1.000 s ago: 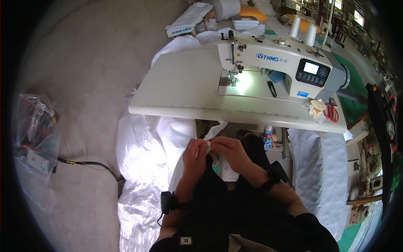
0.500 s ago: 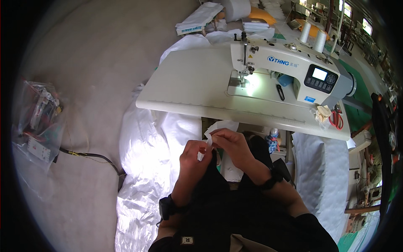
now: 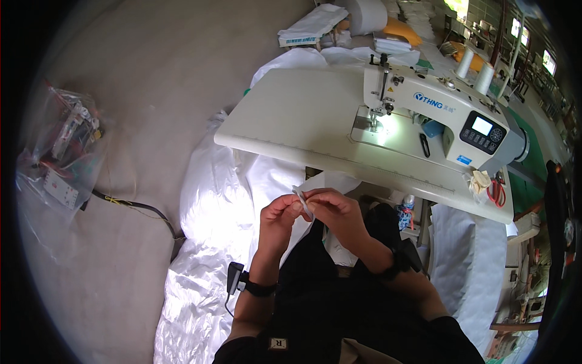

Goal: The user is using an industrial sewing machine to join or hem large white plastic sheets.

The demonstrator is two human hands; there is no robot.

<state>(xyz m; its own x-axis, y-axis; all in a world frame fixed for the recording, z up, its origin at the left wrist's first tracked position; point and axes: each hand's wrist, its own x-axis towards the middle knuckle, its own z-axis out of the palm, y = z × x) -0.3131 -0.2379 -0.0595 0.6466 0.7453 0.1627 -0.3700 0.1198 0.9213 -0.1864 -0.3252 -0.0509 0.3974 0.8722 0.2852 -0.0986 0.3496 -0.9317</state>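
Note:
Both my hands meet in front of my chest, below the front edge of the sewing table (image 3: pixel 291 115). My left hand (image 3: pixel 277 217) and my right hand (image 3: pixel 332 211) pinch a small pale strip of fabric (image 3: pixel 302 201) between their fingertips. The strip stands almost on edge between the thumbs. Each wrist wears a dark band. A white sewing machine (image 3: pixel 436 115) with a lit needle area stands on the table beyond my hands.
White fabric and clear plastic sheeting (image 3: pixel 212 206) lie heaped on the floor left of my lap. A plastic bag of small parts (image 3: pixel 63 151) and a black cable (image 3: pixel 136 209) lie far left. Red-handled scissors (image 3: pixel 497 193) rest at the table's right end. Thread cones (image 3: pixel 476 64) stand behind the machine.
The view has shifted so the table and machine sit further right. My hands stay together on the small strip, turning it slightly between the fingertips.

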